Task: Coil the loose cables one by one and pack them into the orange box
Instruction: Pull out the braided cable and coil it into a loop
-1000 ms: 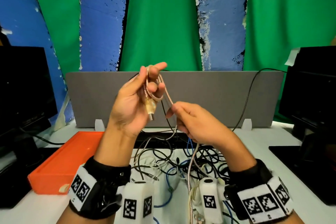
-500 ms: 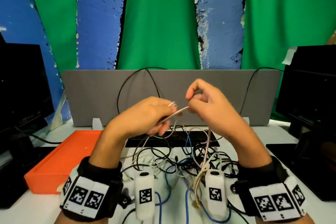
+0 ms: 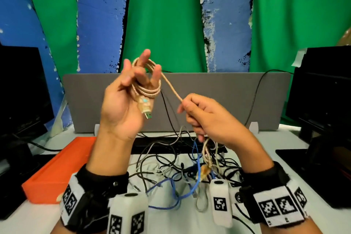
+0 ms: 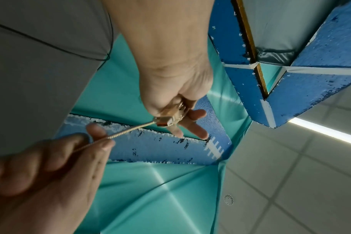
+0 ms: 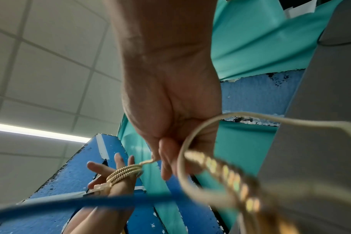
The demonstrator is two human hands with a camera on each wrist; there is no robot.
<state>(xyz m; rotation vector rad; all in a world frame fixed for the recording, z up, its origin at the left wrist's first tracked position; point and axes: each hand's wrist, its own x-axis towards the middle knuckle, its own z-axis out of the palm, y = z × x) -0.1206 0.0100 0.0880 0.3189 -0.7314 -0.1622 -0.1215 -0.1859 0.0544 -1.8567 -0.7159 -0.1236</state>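
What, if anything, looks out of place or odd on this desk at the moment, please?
Only the tangled pile of cables on the white desk: black, white and blue leads cross in a knot. The gold braided cable hangs half coiled between left hand and right hand.

left hand [image 3: 121,108] raised, palm turned up, another gold cable [image 3: 147,89] loop wound on

green sheeting [image 3: 167,21] hangs in broad strips over a blue wall [image 3: 98,24] whose paint is flaking, behind a white desk [image 3: 266,150]. a low grey partition panel [image 3: 218,100] stands upright along the desk's far edge on small white feet. dark monitors sit at the left [image 3: 20,85] and right [image 3: 322,89] ends. overhead, a tiled ceiling [image 4: 291,182] carries a lit strip light [image 4: 321,129].
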